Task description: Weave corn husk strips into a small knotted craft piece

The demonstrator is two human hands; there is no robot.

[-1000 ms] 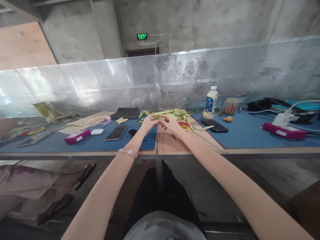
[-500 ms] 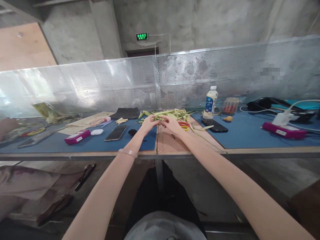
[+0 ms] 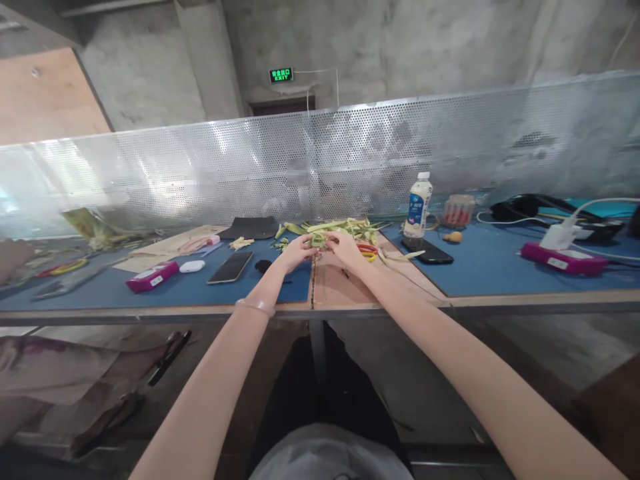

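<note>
Both my arms reach out over the blue worktable (image 3: pixel 480 270). My left hand (image 3: pixel 296 252) and my right hand (image 3: pixel 346 248) meet in front of a pile of green and pale yellow leaf strips (image 3: pixel 345 228). Their fingers are pinched together on a small woven piece of leaf strip (image 3: pixel 320 240) held between them. A pale bracelet (image 3: pixel 255 306) sits on my left wrist. Red and yellow scissor handles (image 3: pixel 369 251) lie just right of my right hand.
A black phone (image 3: pixel 231 267), white earbud case (image 3: pixel 191 267) and pink box (image 3: pixel 152 277) lie to the left. A white bottle (image 3: pixel 418 205), another phone (image 3: pixel 427 251), a pink box (image 3: pixel 563 259) and cables sit to the right. A perforated metal screen (image 3: pixel 210 167) backs the table. Another person's hand (image 3: pixel 13 257) shows at far left.
My hands have stayed together at the leaf pile, shifting slightly toward me with small finger movements on the strip. The view has tilted a little.
</note>
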